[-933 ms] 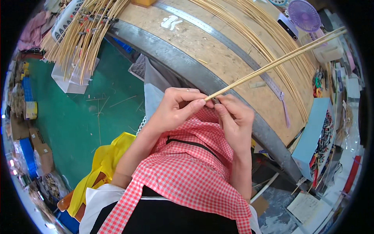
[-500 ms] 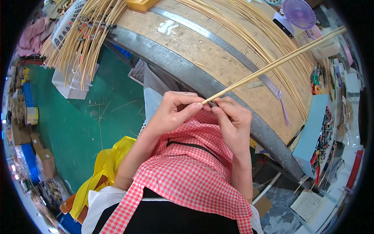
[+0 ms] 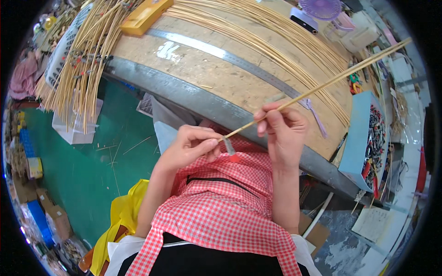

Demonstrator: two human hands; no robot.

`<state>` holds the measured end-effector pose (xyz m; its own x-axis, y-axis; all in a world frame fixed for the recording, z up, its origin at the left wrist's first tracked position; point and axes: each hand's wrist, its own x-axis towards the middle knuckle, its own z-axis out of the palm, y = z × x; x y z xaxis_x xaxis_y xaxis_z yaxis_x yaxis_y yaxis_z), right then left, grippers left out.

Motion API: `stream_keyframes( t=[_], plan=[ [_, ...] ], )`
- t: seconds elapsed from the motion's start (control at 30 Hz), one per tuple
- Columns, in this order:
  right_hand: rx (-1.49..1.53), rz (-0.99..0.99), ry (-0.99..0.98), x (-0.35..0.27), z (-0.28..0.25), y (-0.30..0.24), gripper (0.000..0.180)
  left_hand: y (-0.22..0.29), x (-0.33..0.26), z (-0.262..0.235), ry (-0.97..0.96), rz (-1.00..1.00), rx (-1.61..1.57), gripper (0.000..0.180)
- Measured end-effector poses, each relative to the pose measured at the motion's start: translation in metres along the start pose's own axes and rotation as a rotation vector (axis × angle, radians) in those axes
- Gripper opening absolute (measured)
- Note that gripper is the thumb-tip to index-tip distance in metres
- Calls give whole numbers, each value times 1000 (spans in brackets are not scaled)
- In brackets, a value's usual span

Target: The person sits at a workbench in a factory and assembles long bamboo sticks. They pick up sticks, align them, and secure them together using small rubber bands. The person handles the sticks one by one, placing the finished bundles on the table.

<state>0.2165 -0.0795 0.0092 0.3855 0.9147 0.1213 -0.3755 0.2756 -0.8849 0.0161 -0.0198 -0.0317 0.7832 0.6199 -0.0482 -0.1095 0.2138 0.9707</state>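
Observation:
A few long, thin bamboo sticks [image 3: 340,76] lie together and slant up to the right from my lap. My left hand [image 3: 192,146] is closed, pinching them near their lower end. Just beside its fingertips a small grey clip [image 3: 229,146] with a red end sits on the sticks, its red end pointing down over my checked apron [image 3: 216,202]. Farther up, my right hand [image 3: 284,126] pinches the same sticks between thumb and fingers. The exact number of sticks cannot be made out.
Before me stands a worktable [image 3: 184,69] with a metal edge, a long steel ruler [image 3: 230,57] and rows of sticks [image 3: 258,39]. A yellow box [image 3: 146,17] is at the back; clipped stick bundles [image 3: 87,60] overhang at left. A blue box [image 3: 357,138] of clips stands right.
My right hand has moved away from my left, up along the sticks. The grey clip with its red end now shows plainly. The view has shifted a little.

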Motion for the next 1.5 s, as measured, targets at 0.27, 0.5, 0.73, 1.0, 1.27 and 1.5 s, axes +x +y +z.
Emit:
stream_keyframes(
  t=[0.27, 0.5, 0.73, 1.0, 1.27, 1.5],
  plan=[
    [-143, 163, -95, -28, 40, 39, 10, 60, 10, 13, 300, 398, 677, 26],
    [-377, 25, -247, -33, 43, 50, 8, 63, 21, 22, 309, 576, 819, 15],
    [-148, -41, 73, -12, 13, -12, 16, 60, 6, 20, 240, 502, 888, 14],
    [-84, 25, 81, -11, 3, -12, 14, 47, 0, 9, 143, 443, 838, 14],
    [-191, 74, 40, -25, 17, 0, 7, 38, 12, 8, 48, 227, 453, 20],
    [-211, -105, -249, -18, 19, 4, 10, 40, 6, 9, 38, 71, 244, 19]
  ],
)
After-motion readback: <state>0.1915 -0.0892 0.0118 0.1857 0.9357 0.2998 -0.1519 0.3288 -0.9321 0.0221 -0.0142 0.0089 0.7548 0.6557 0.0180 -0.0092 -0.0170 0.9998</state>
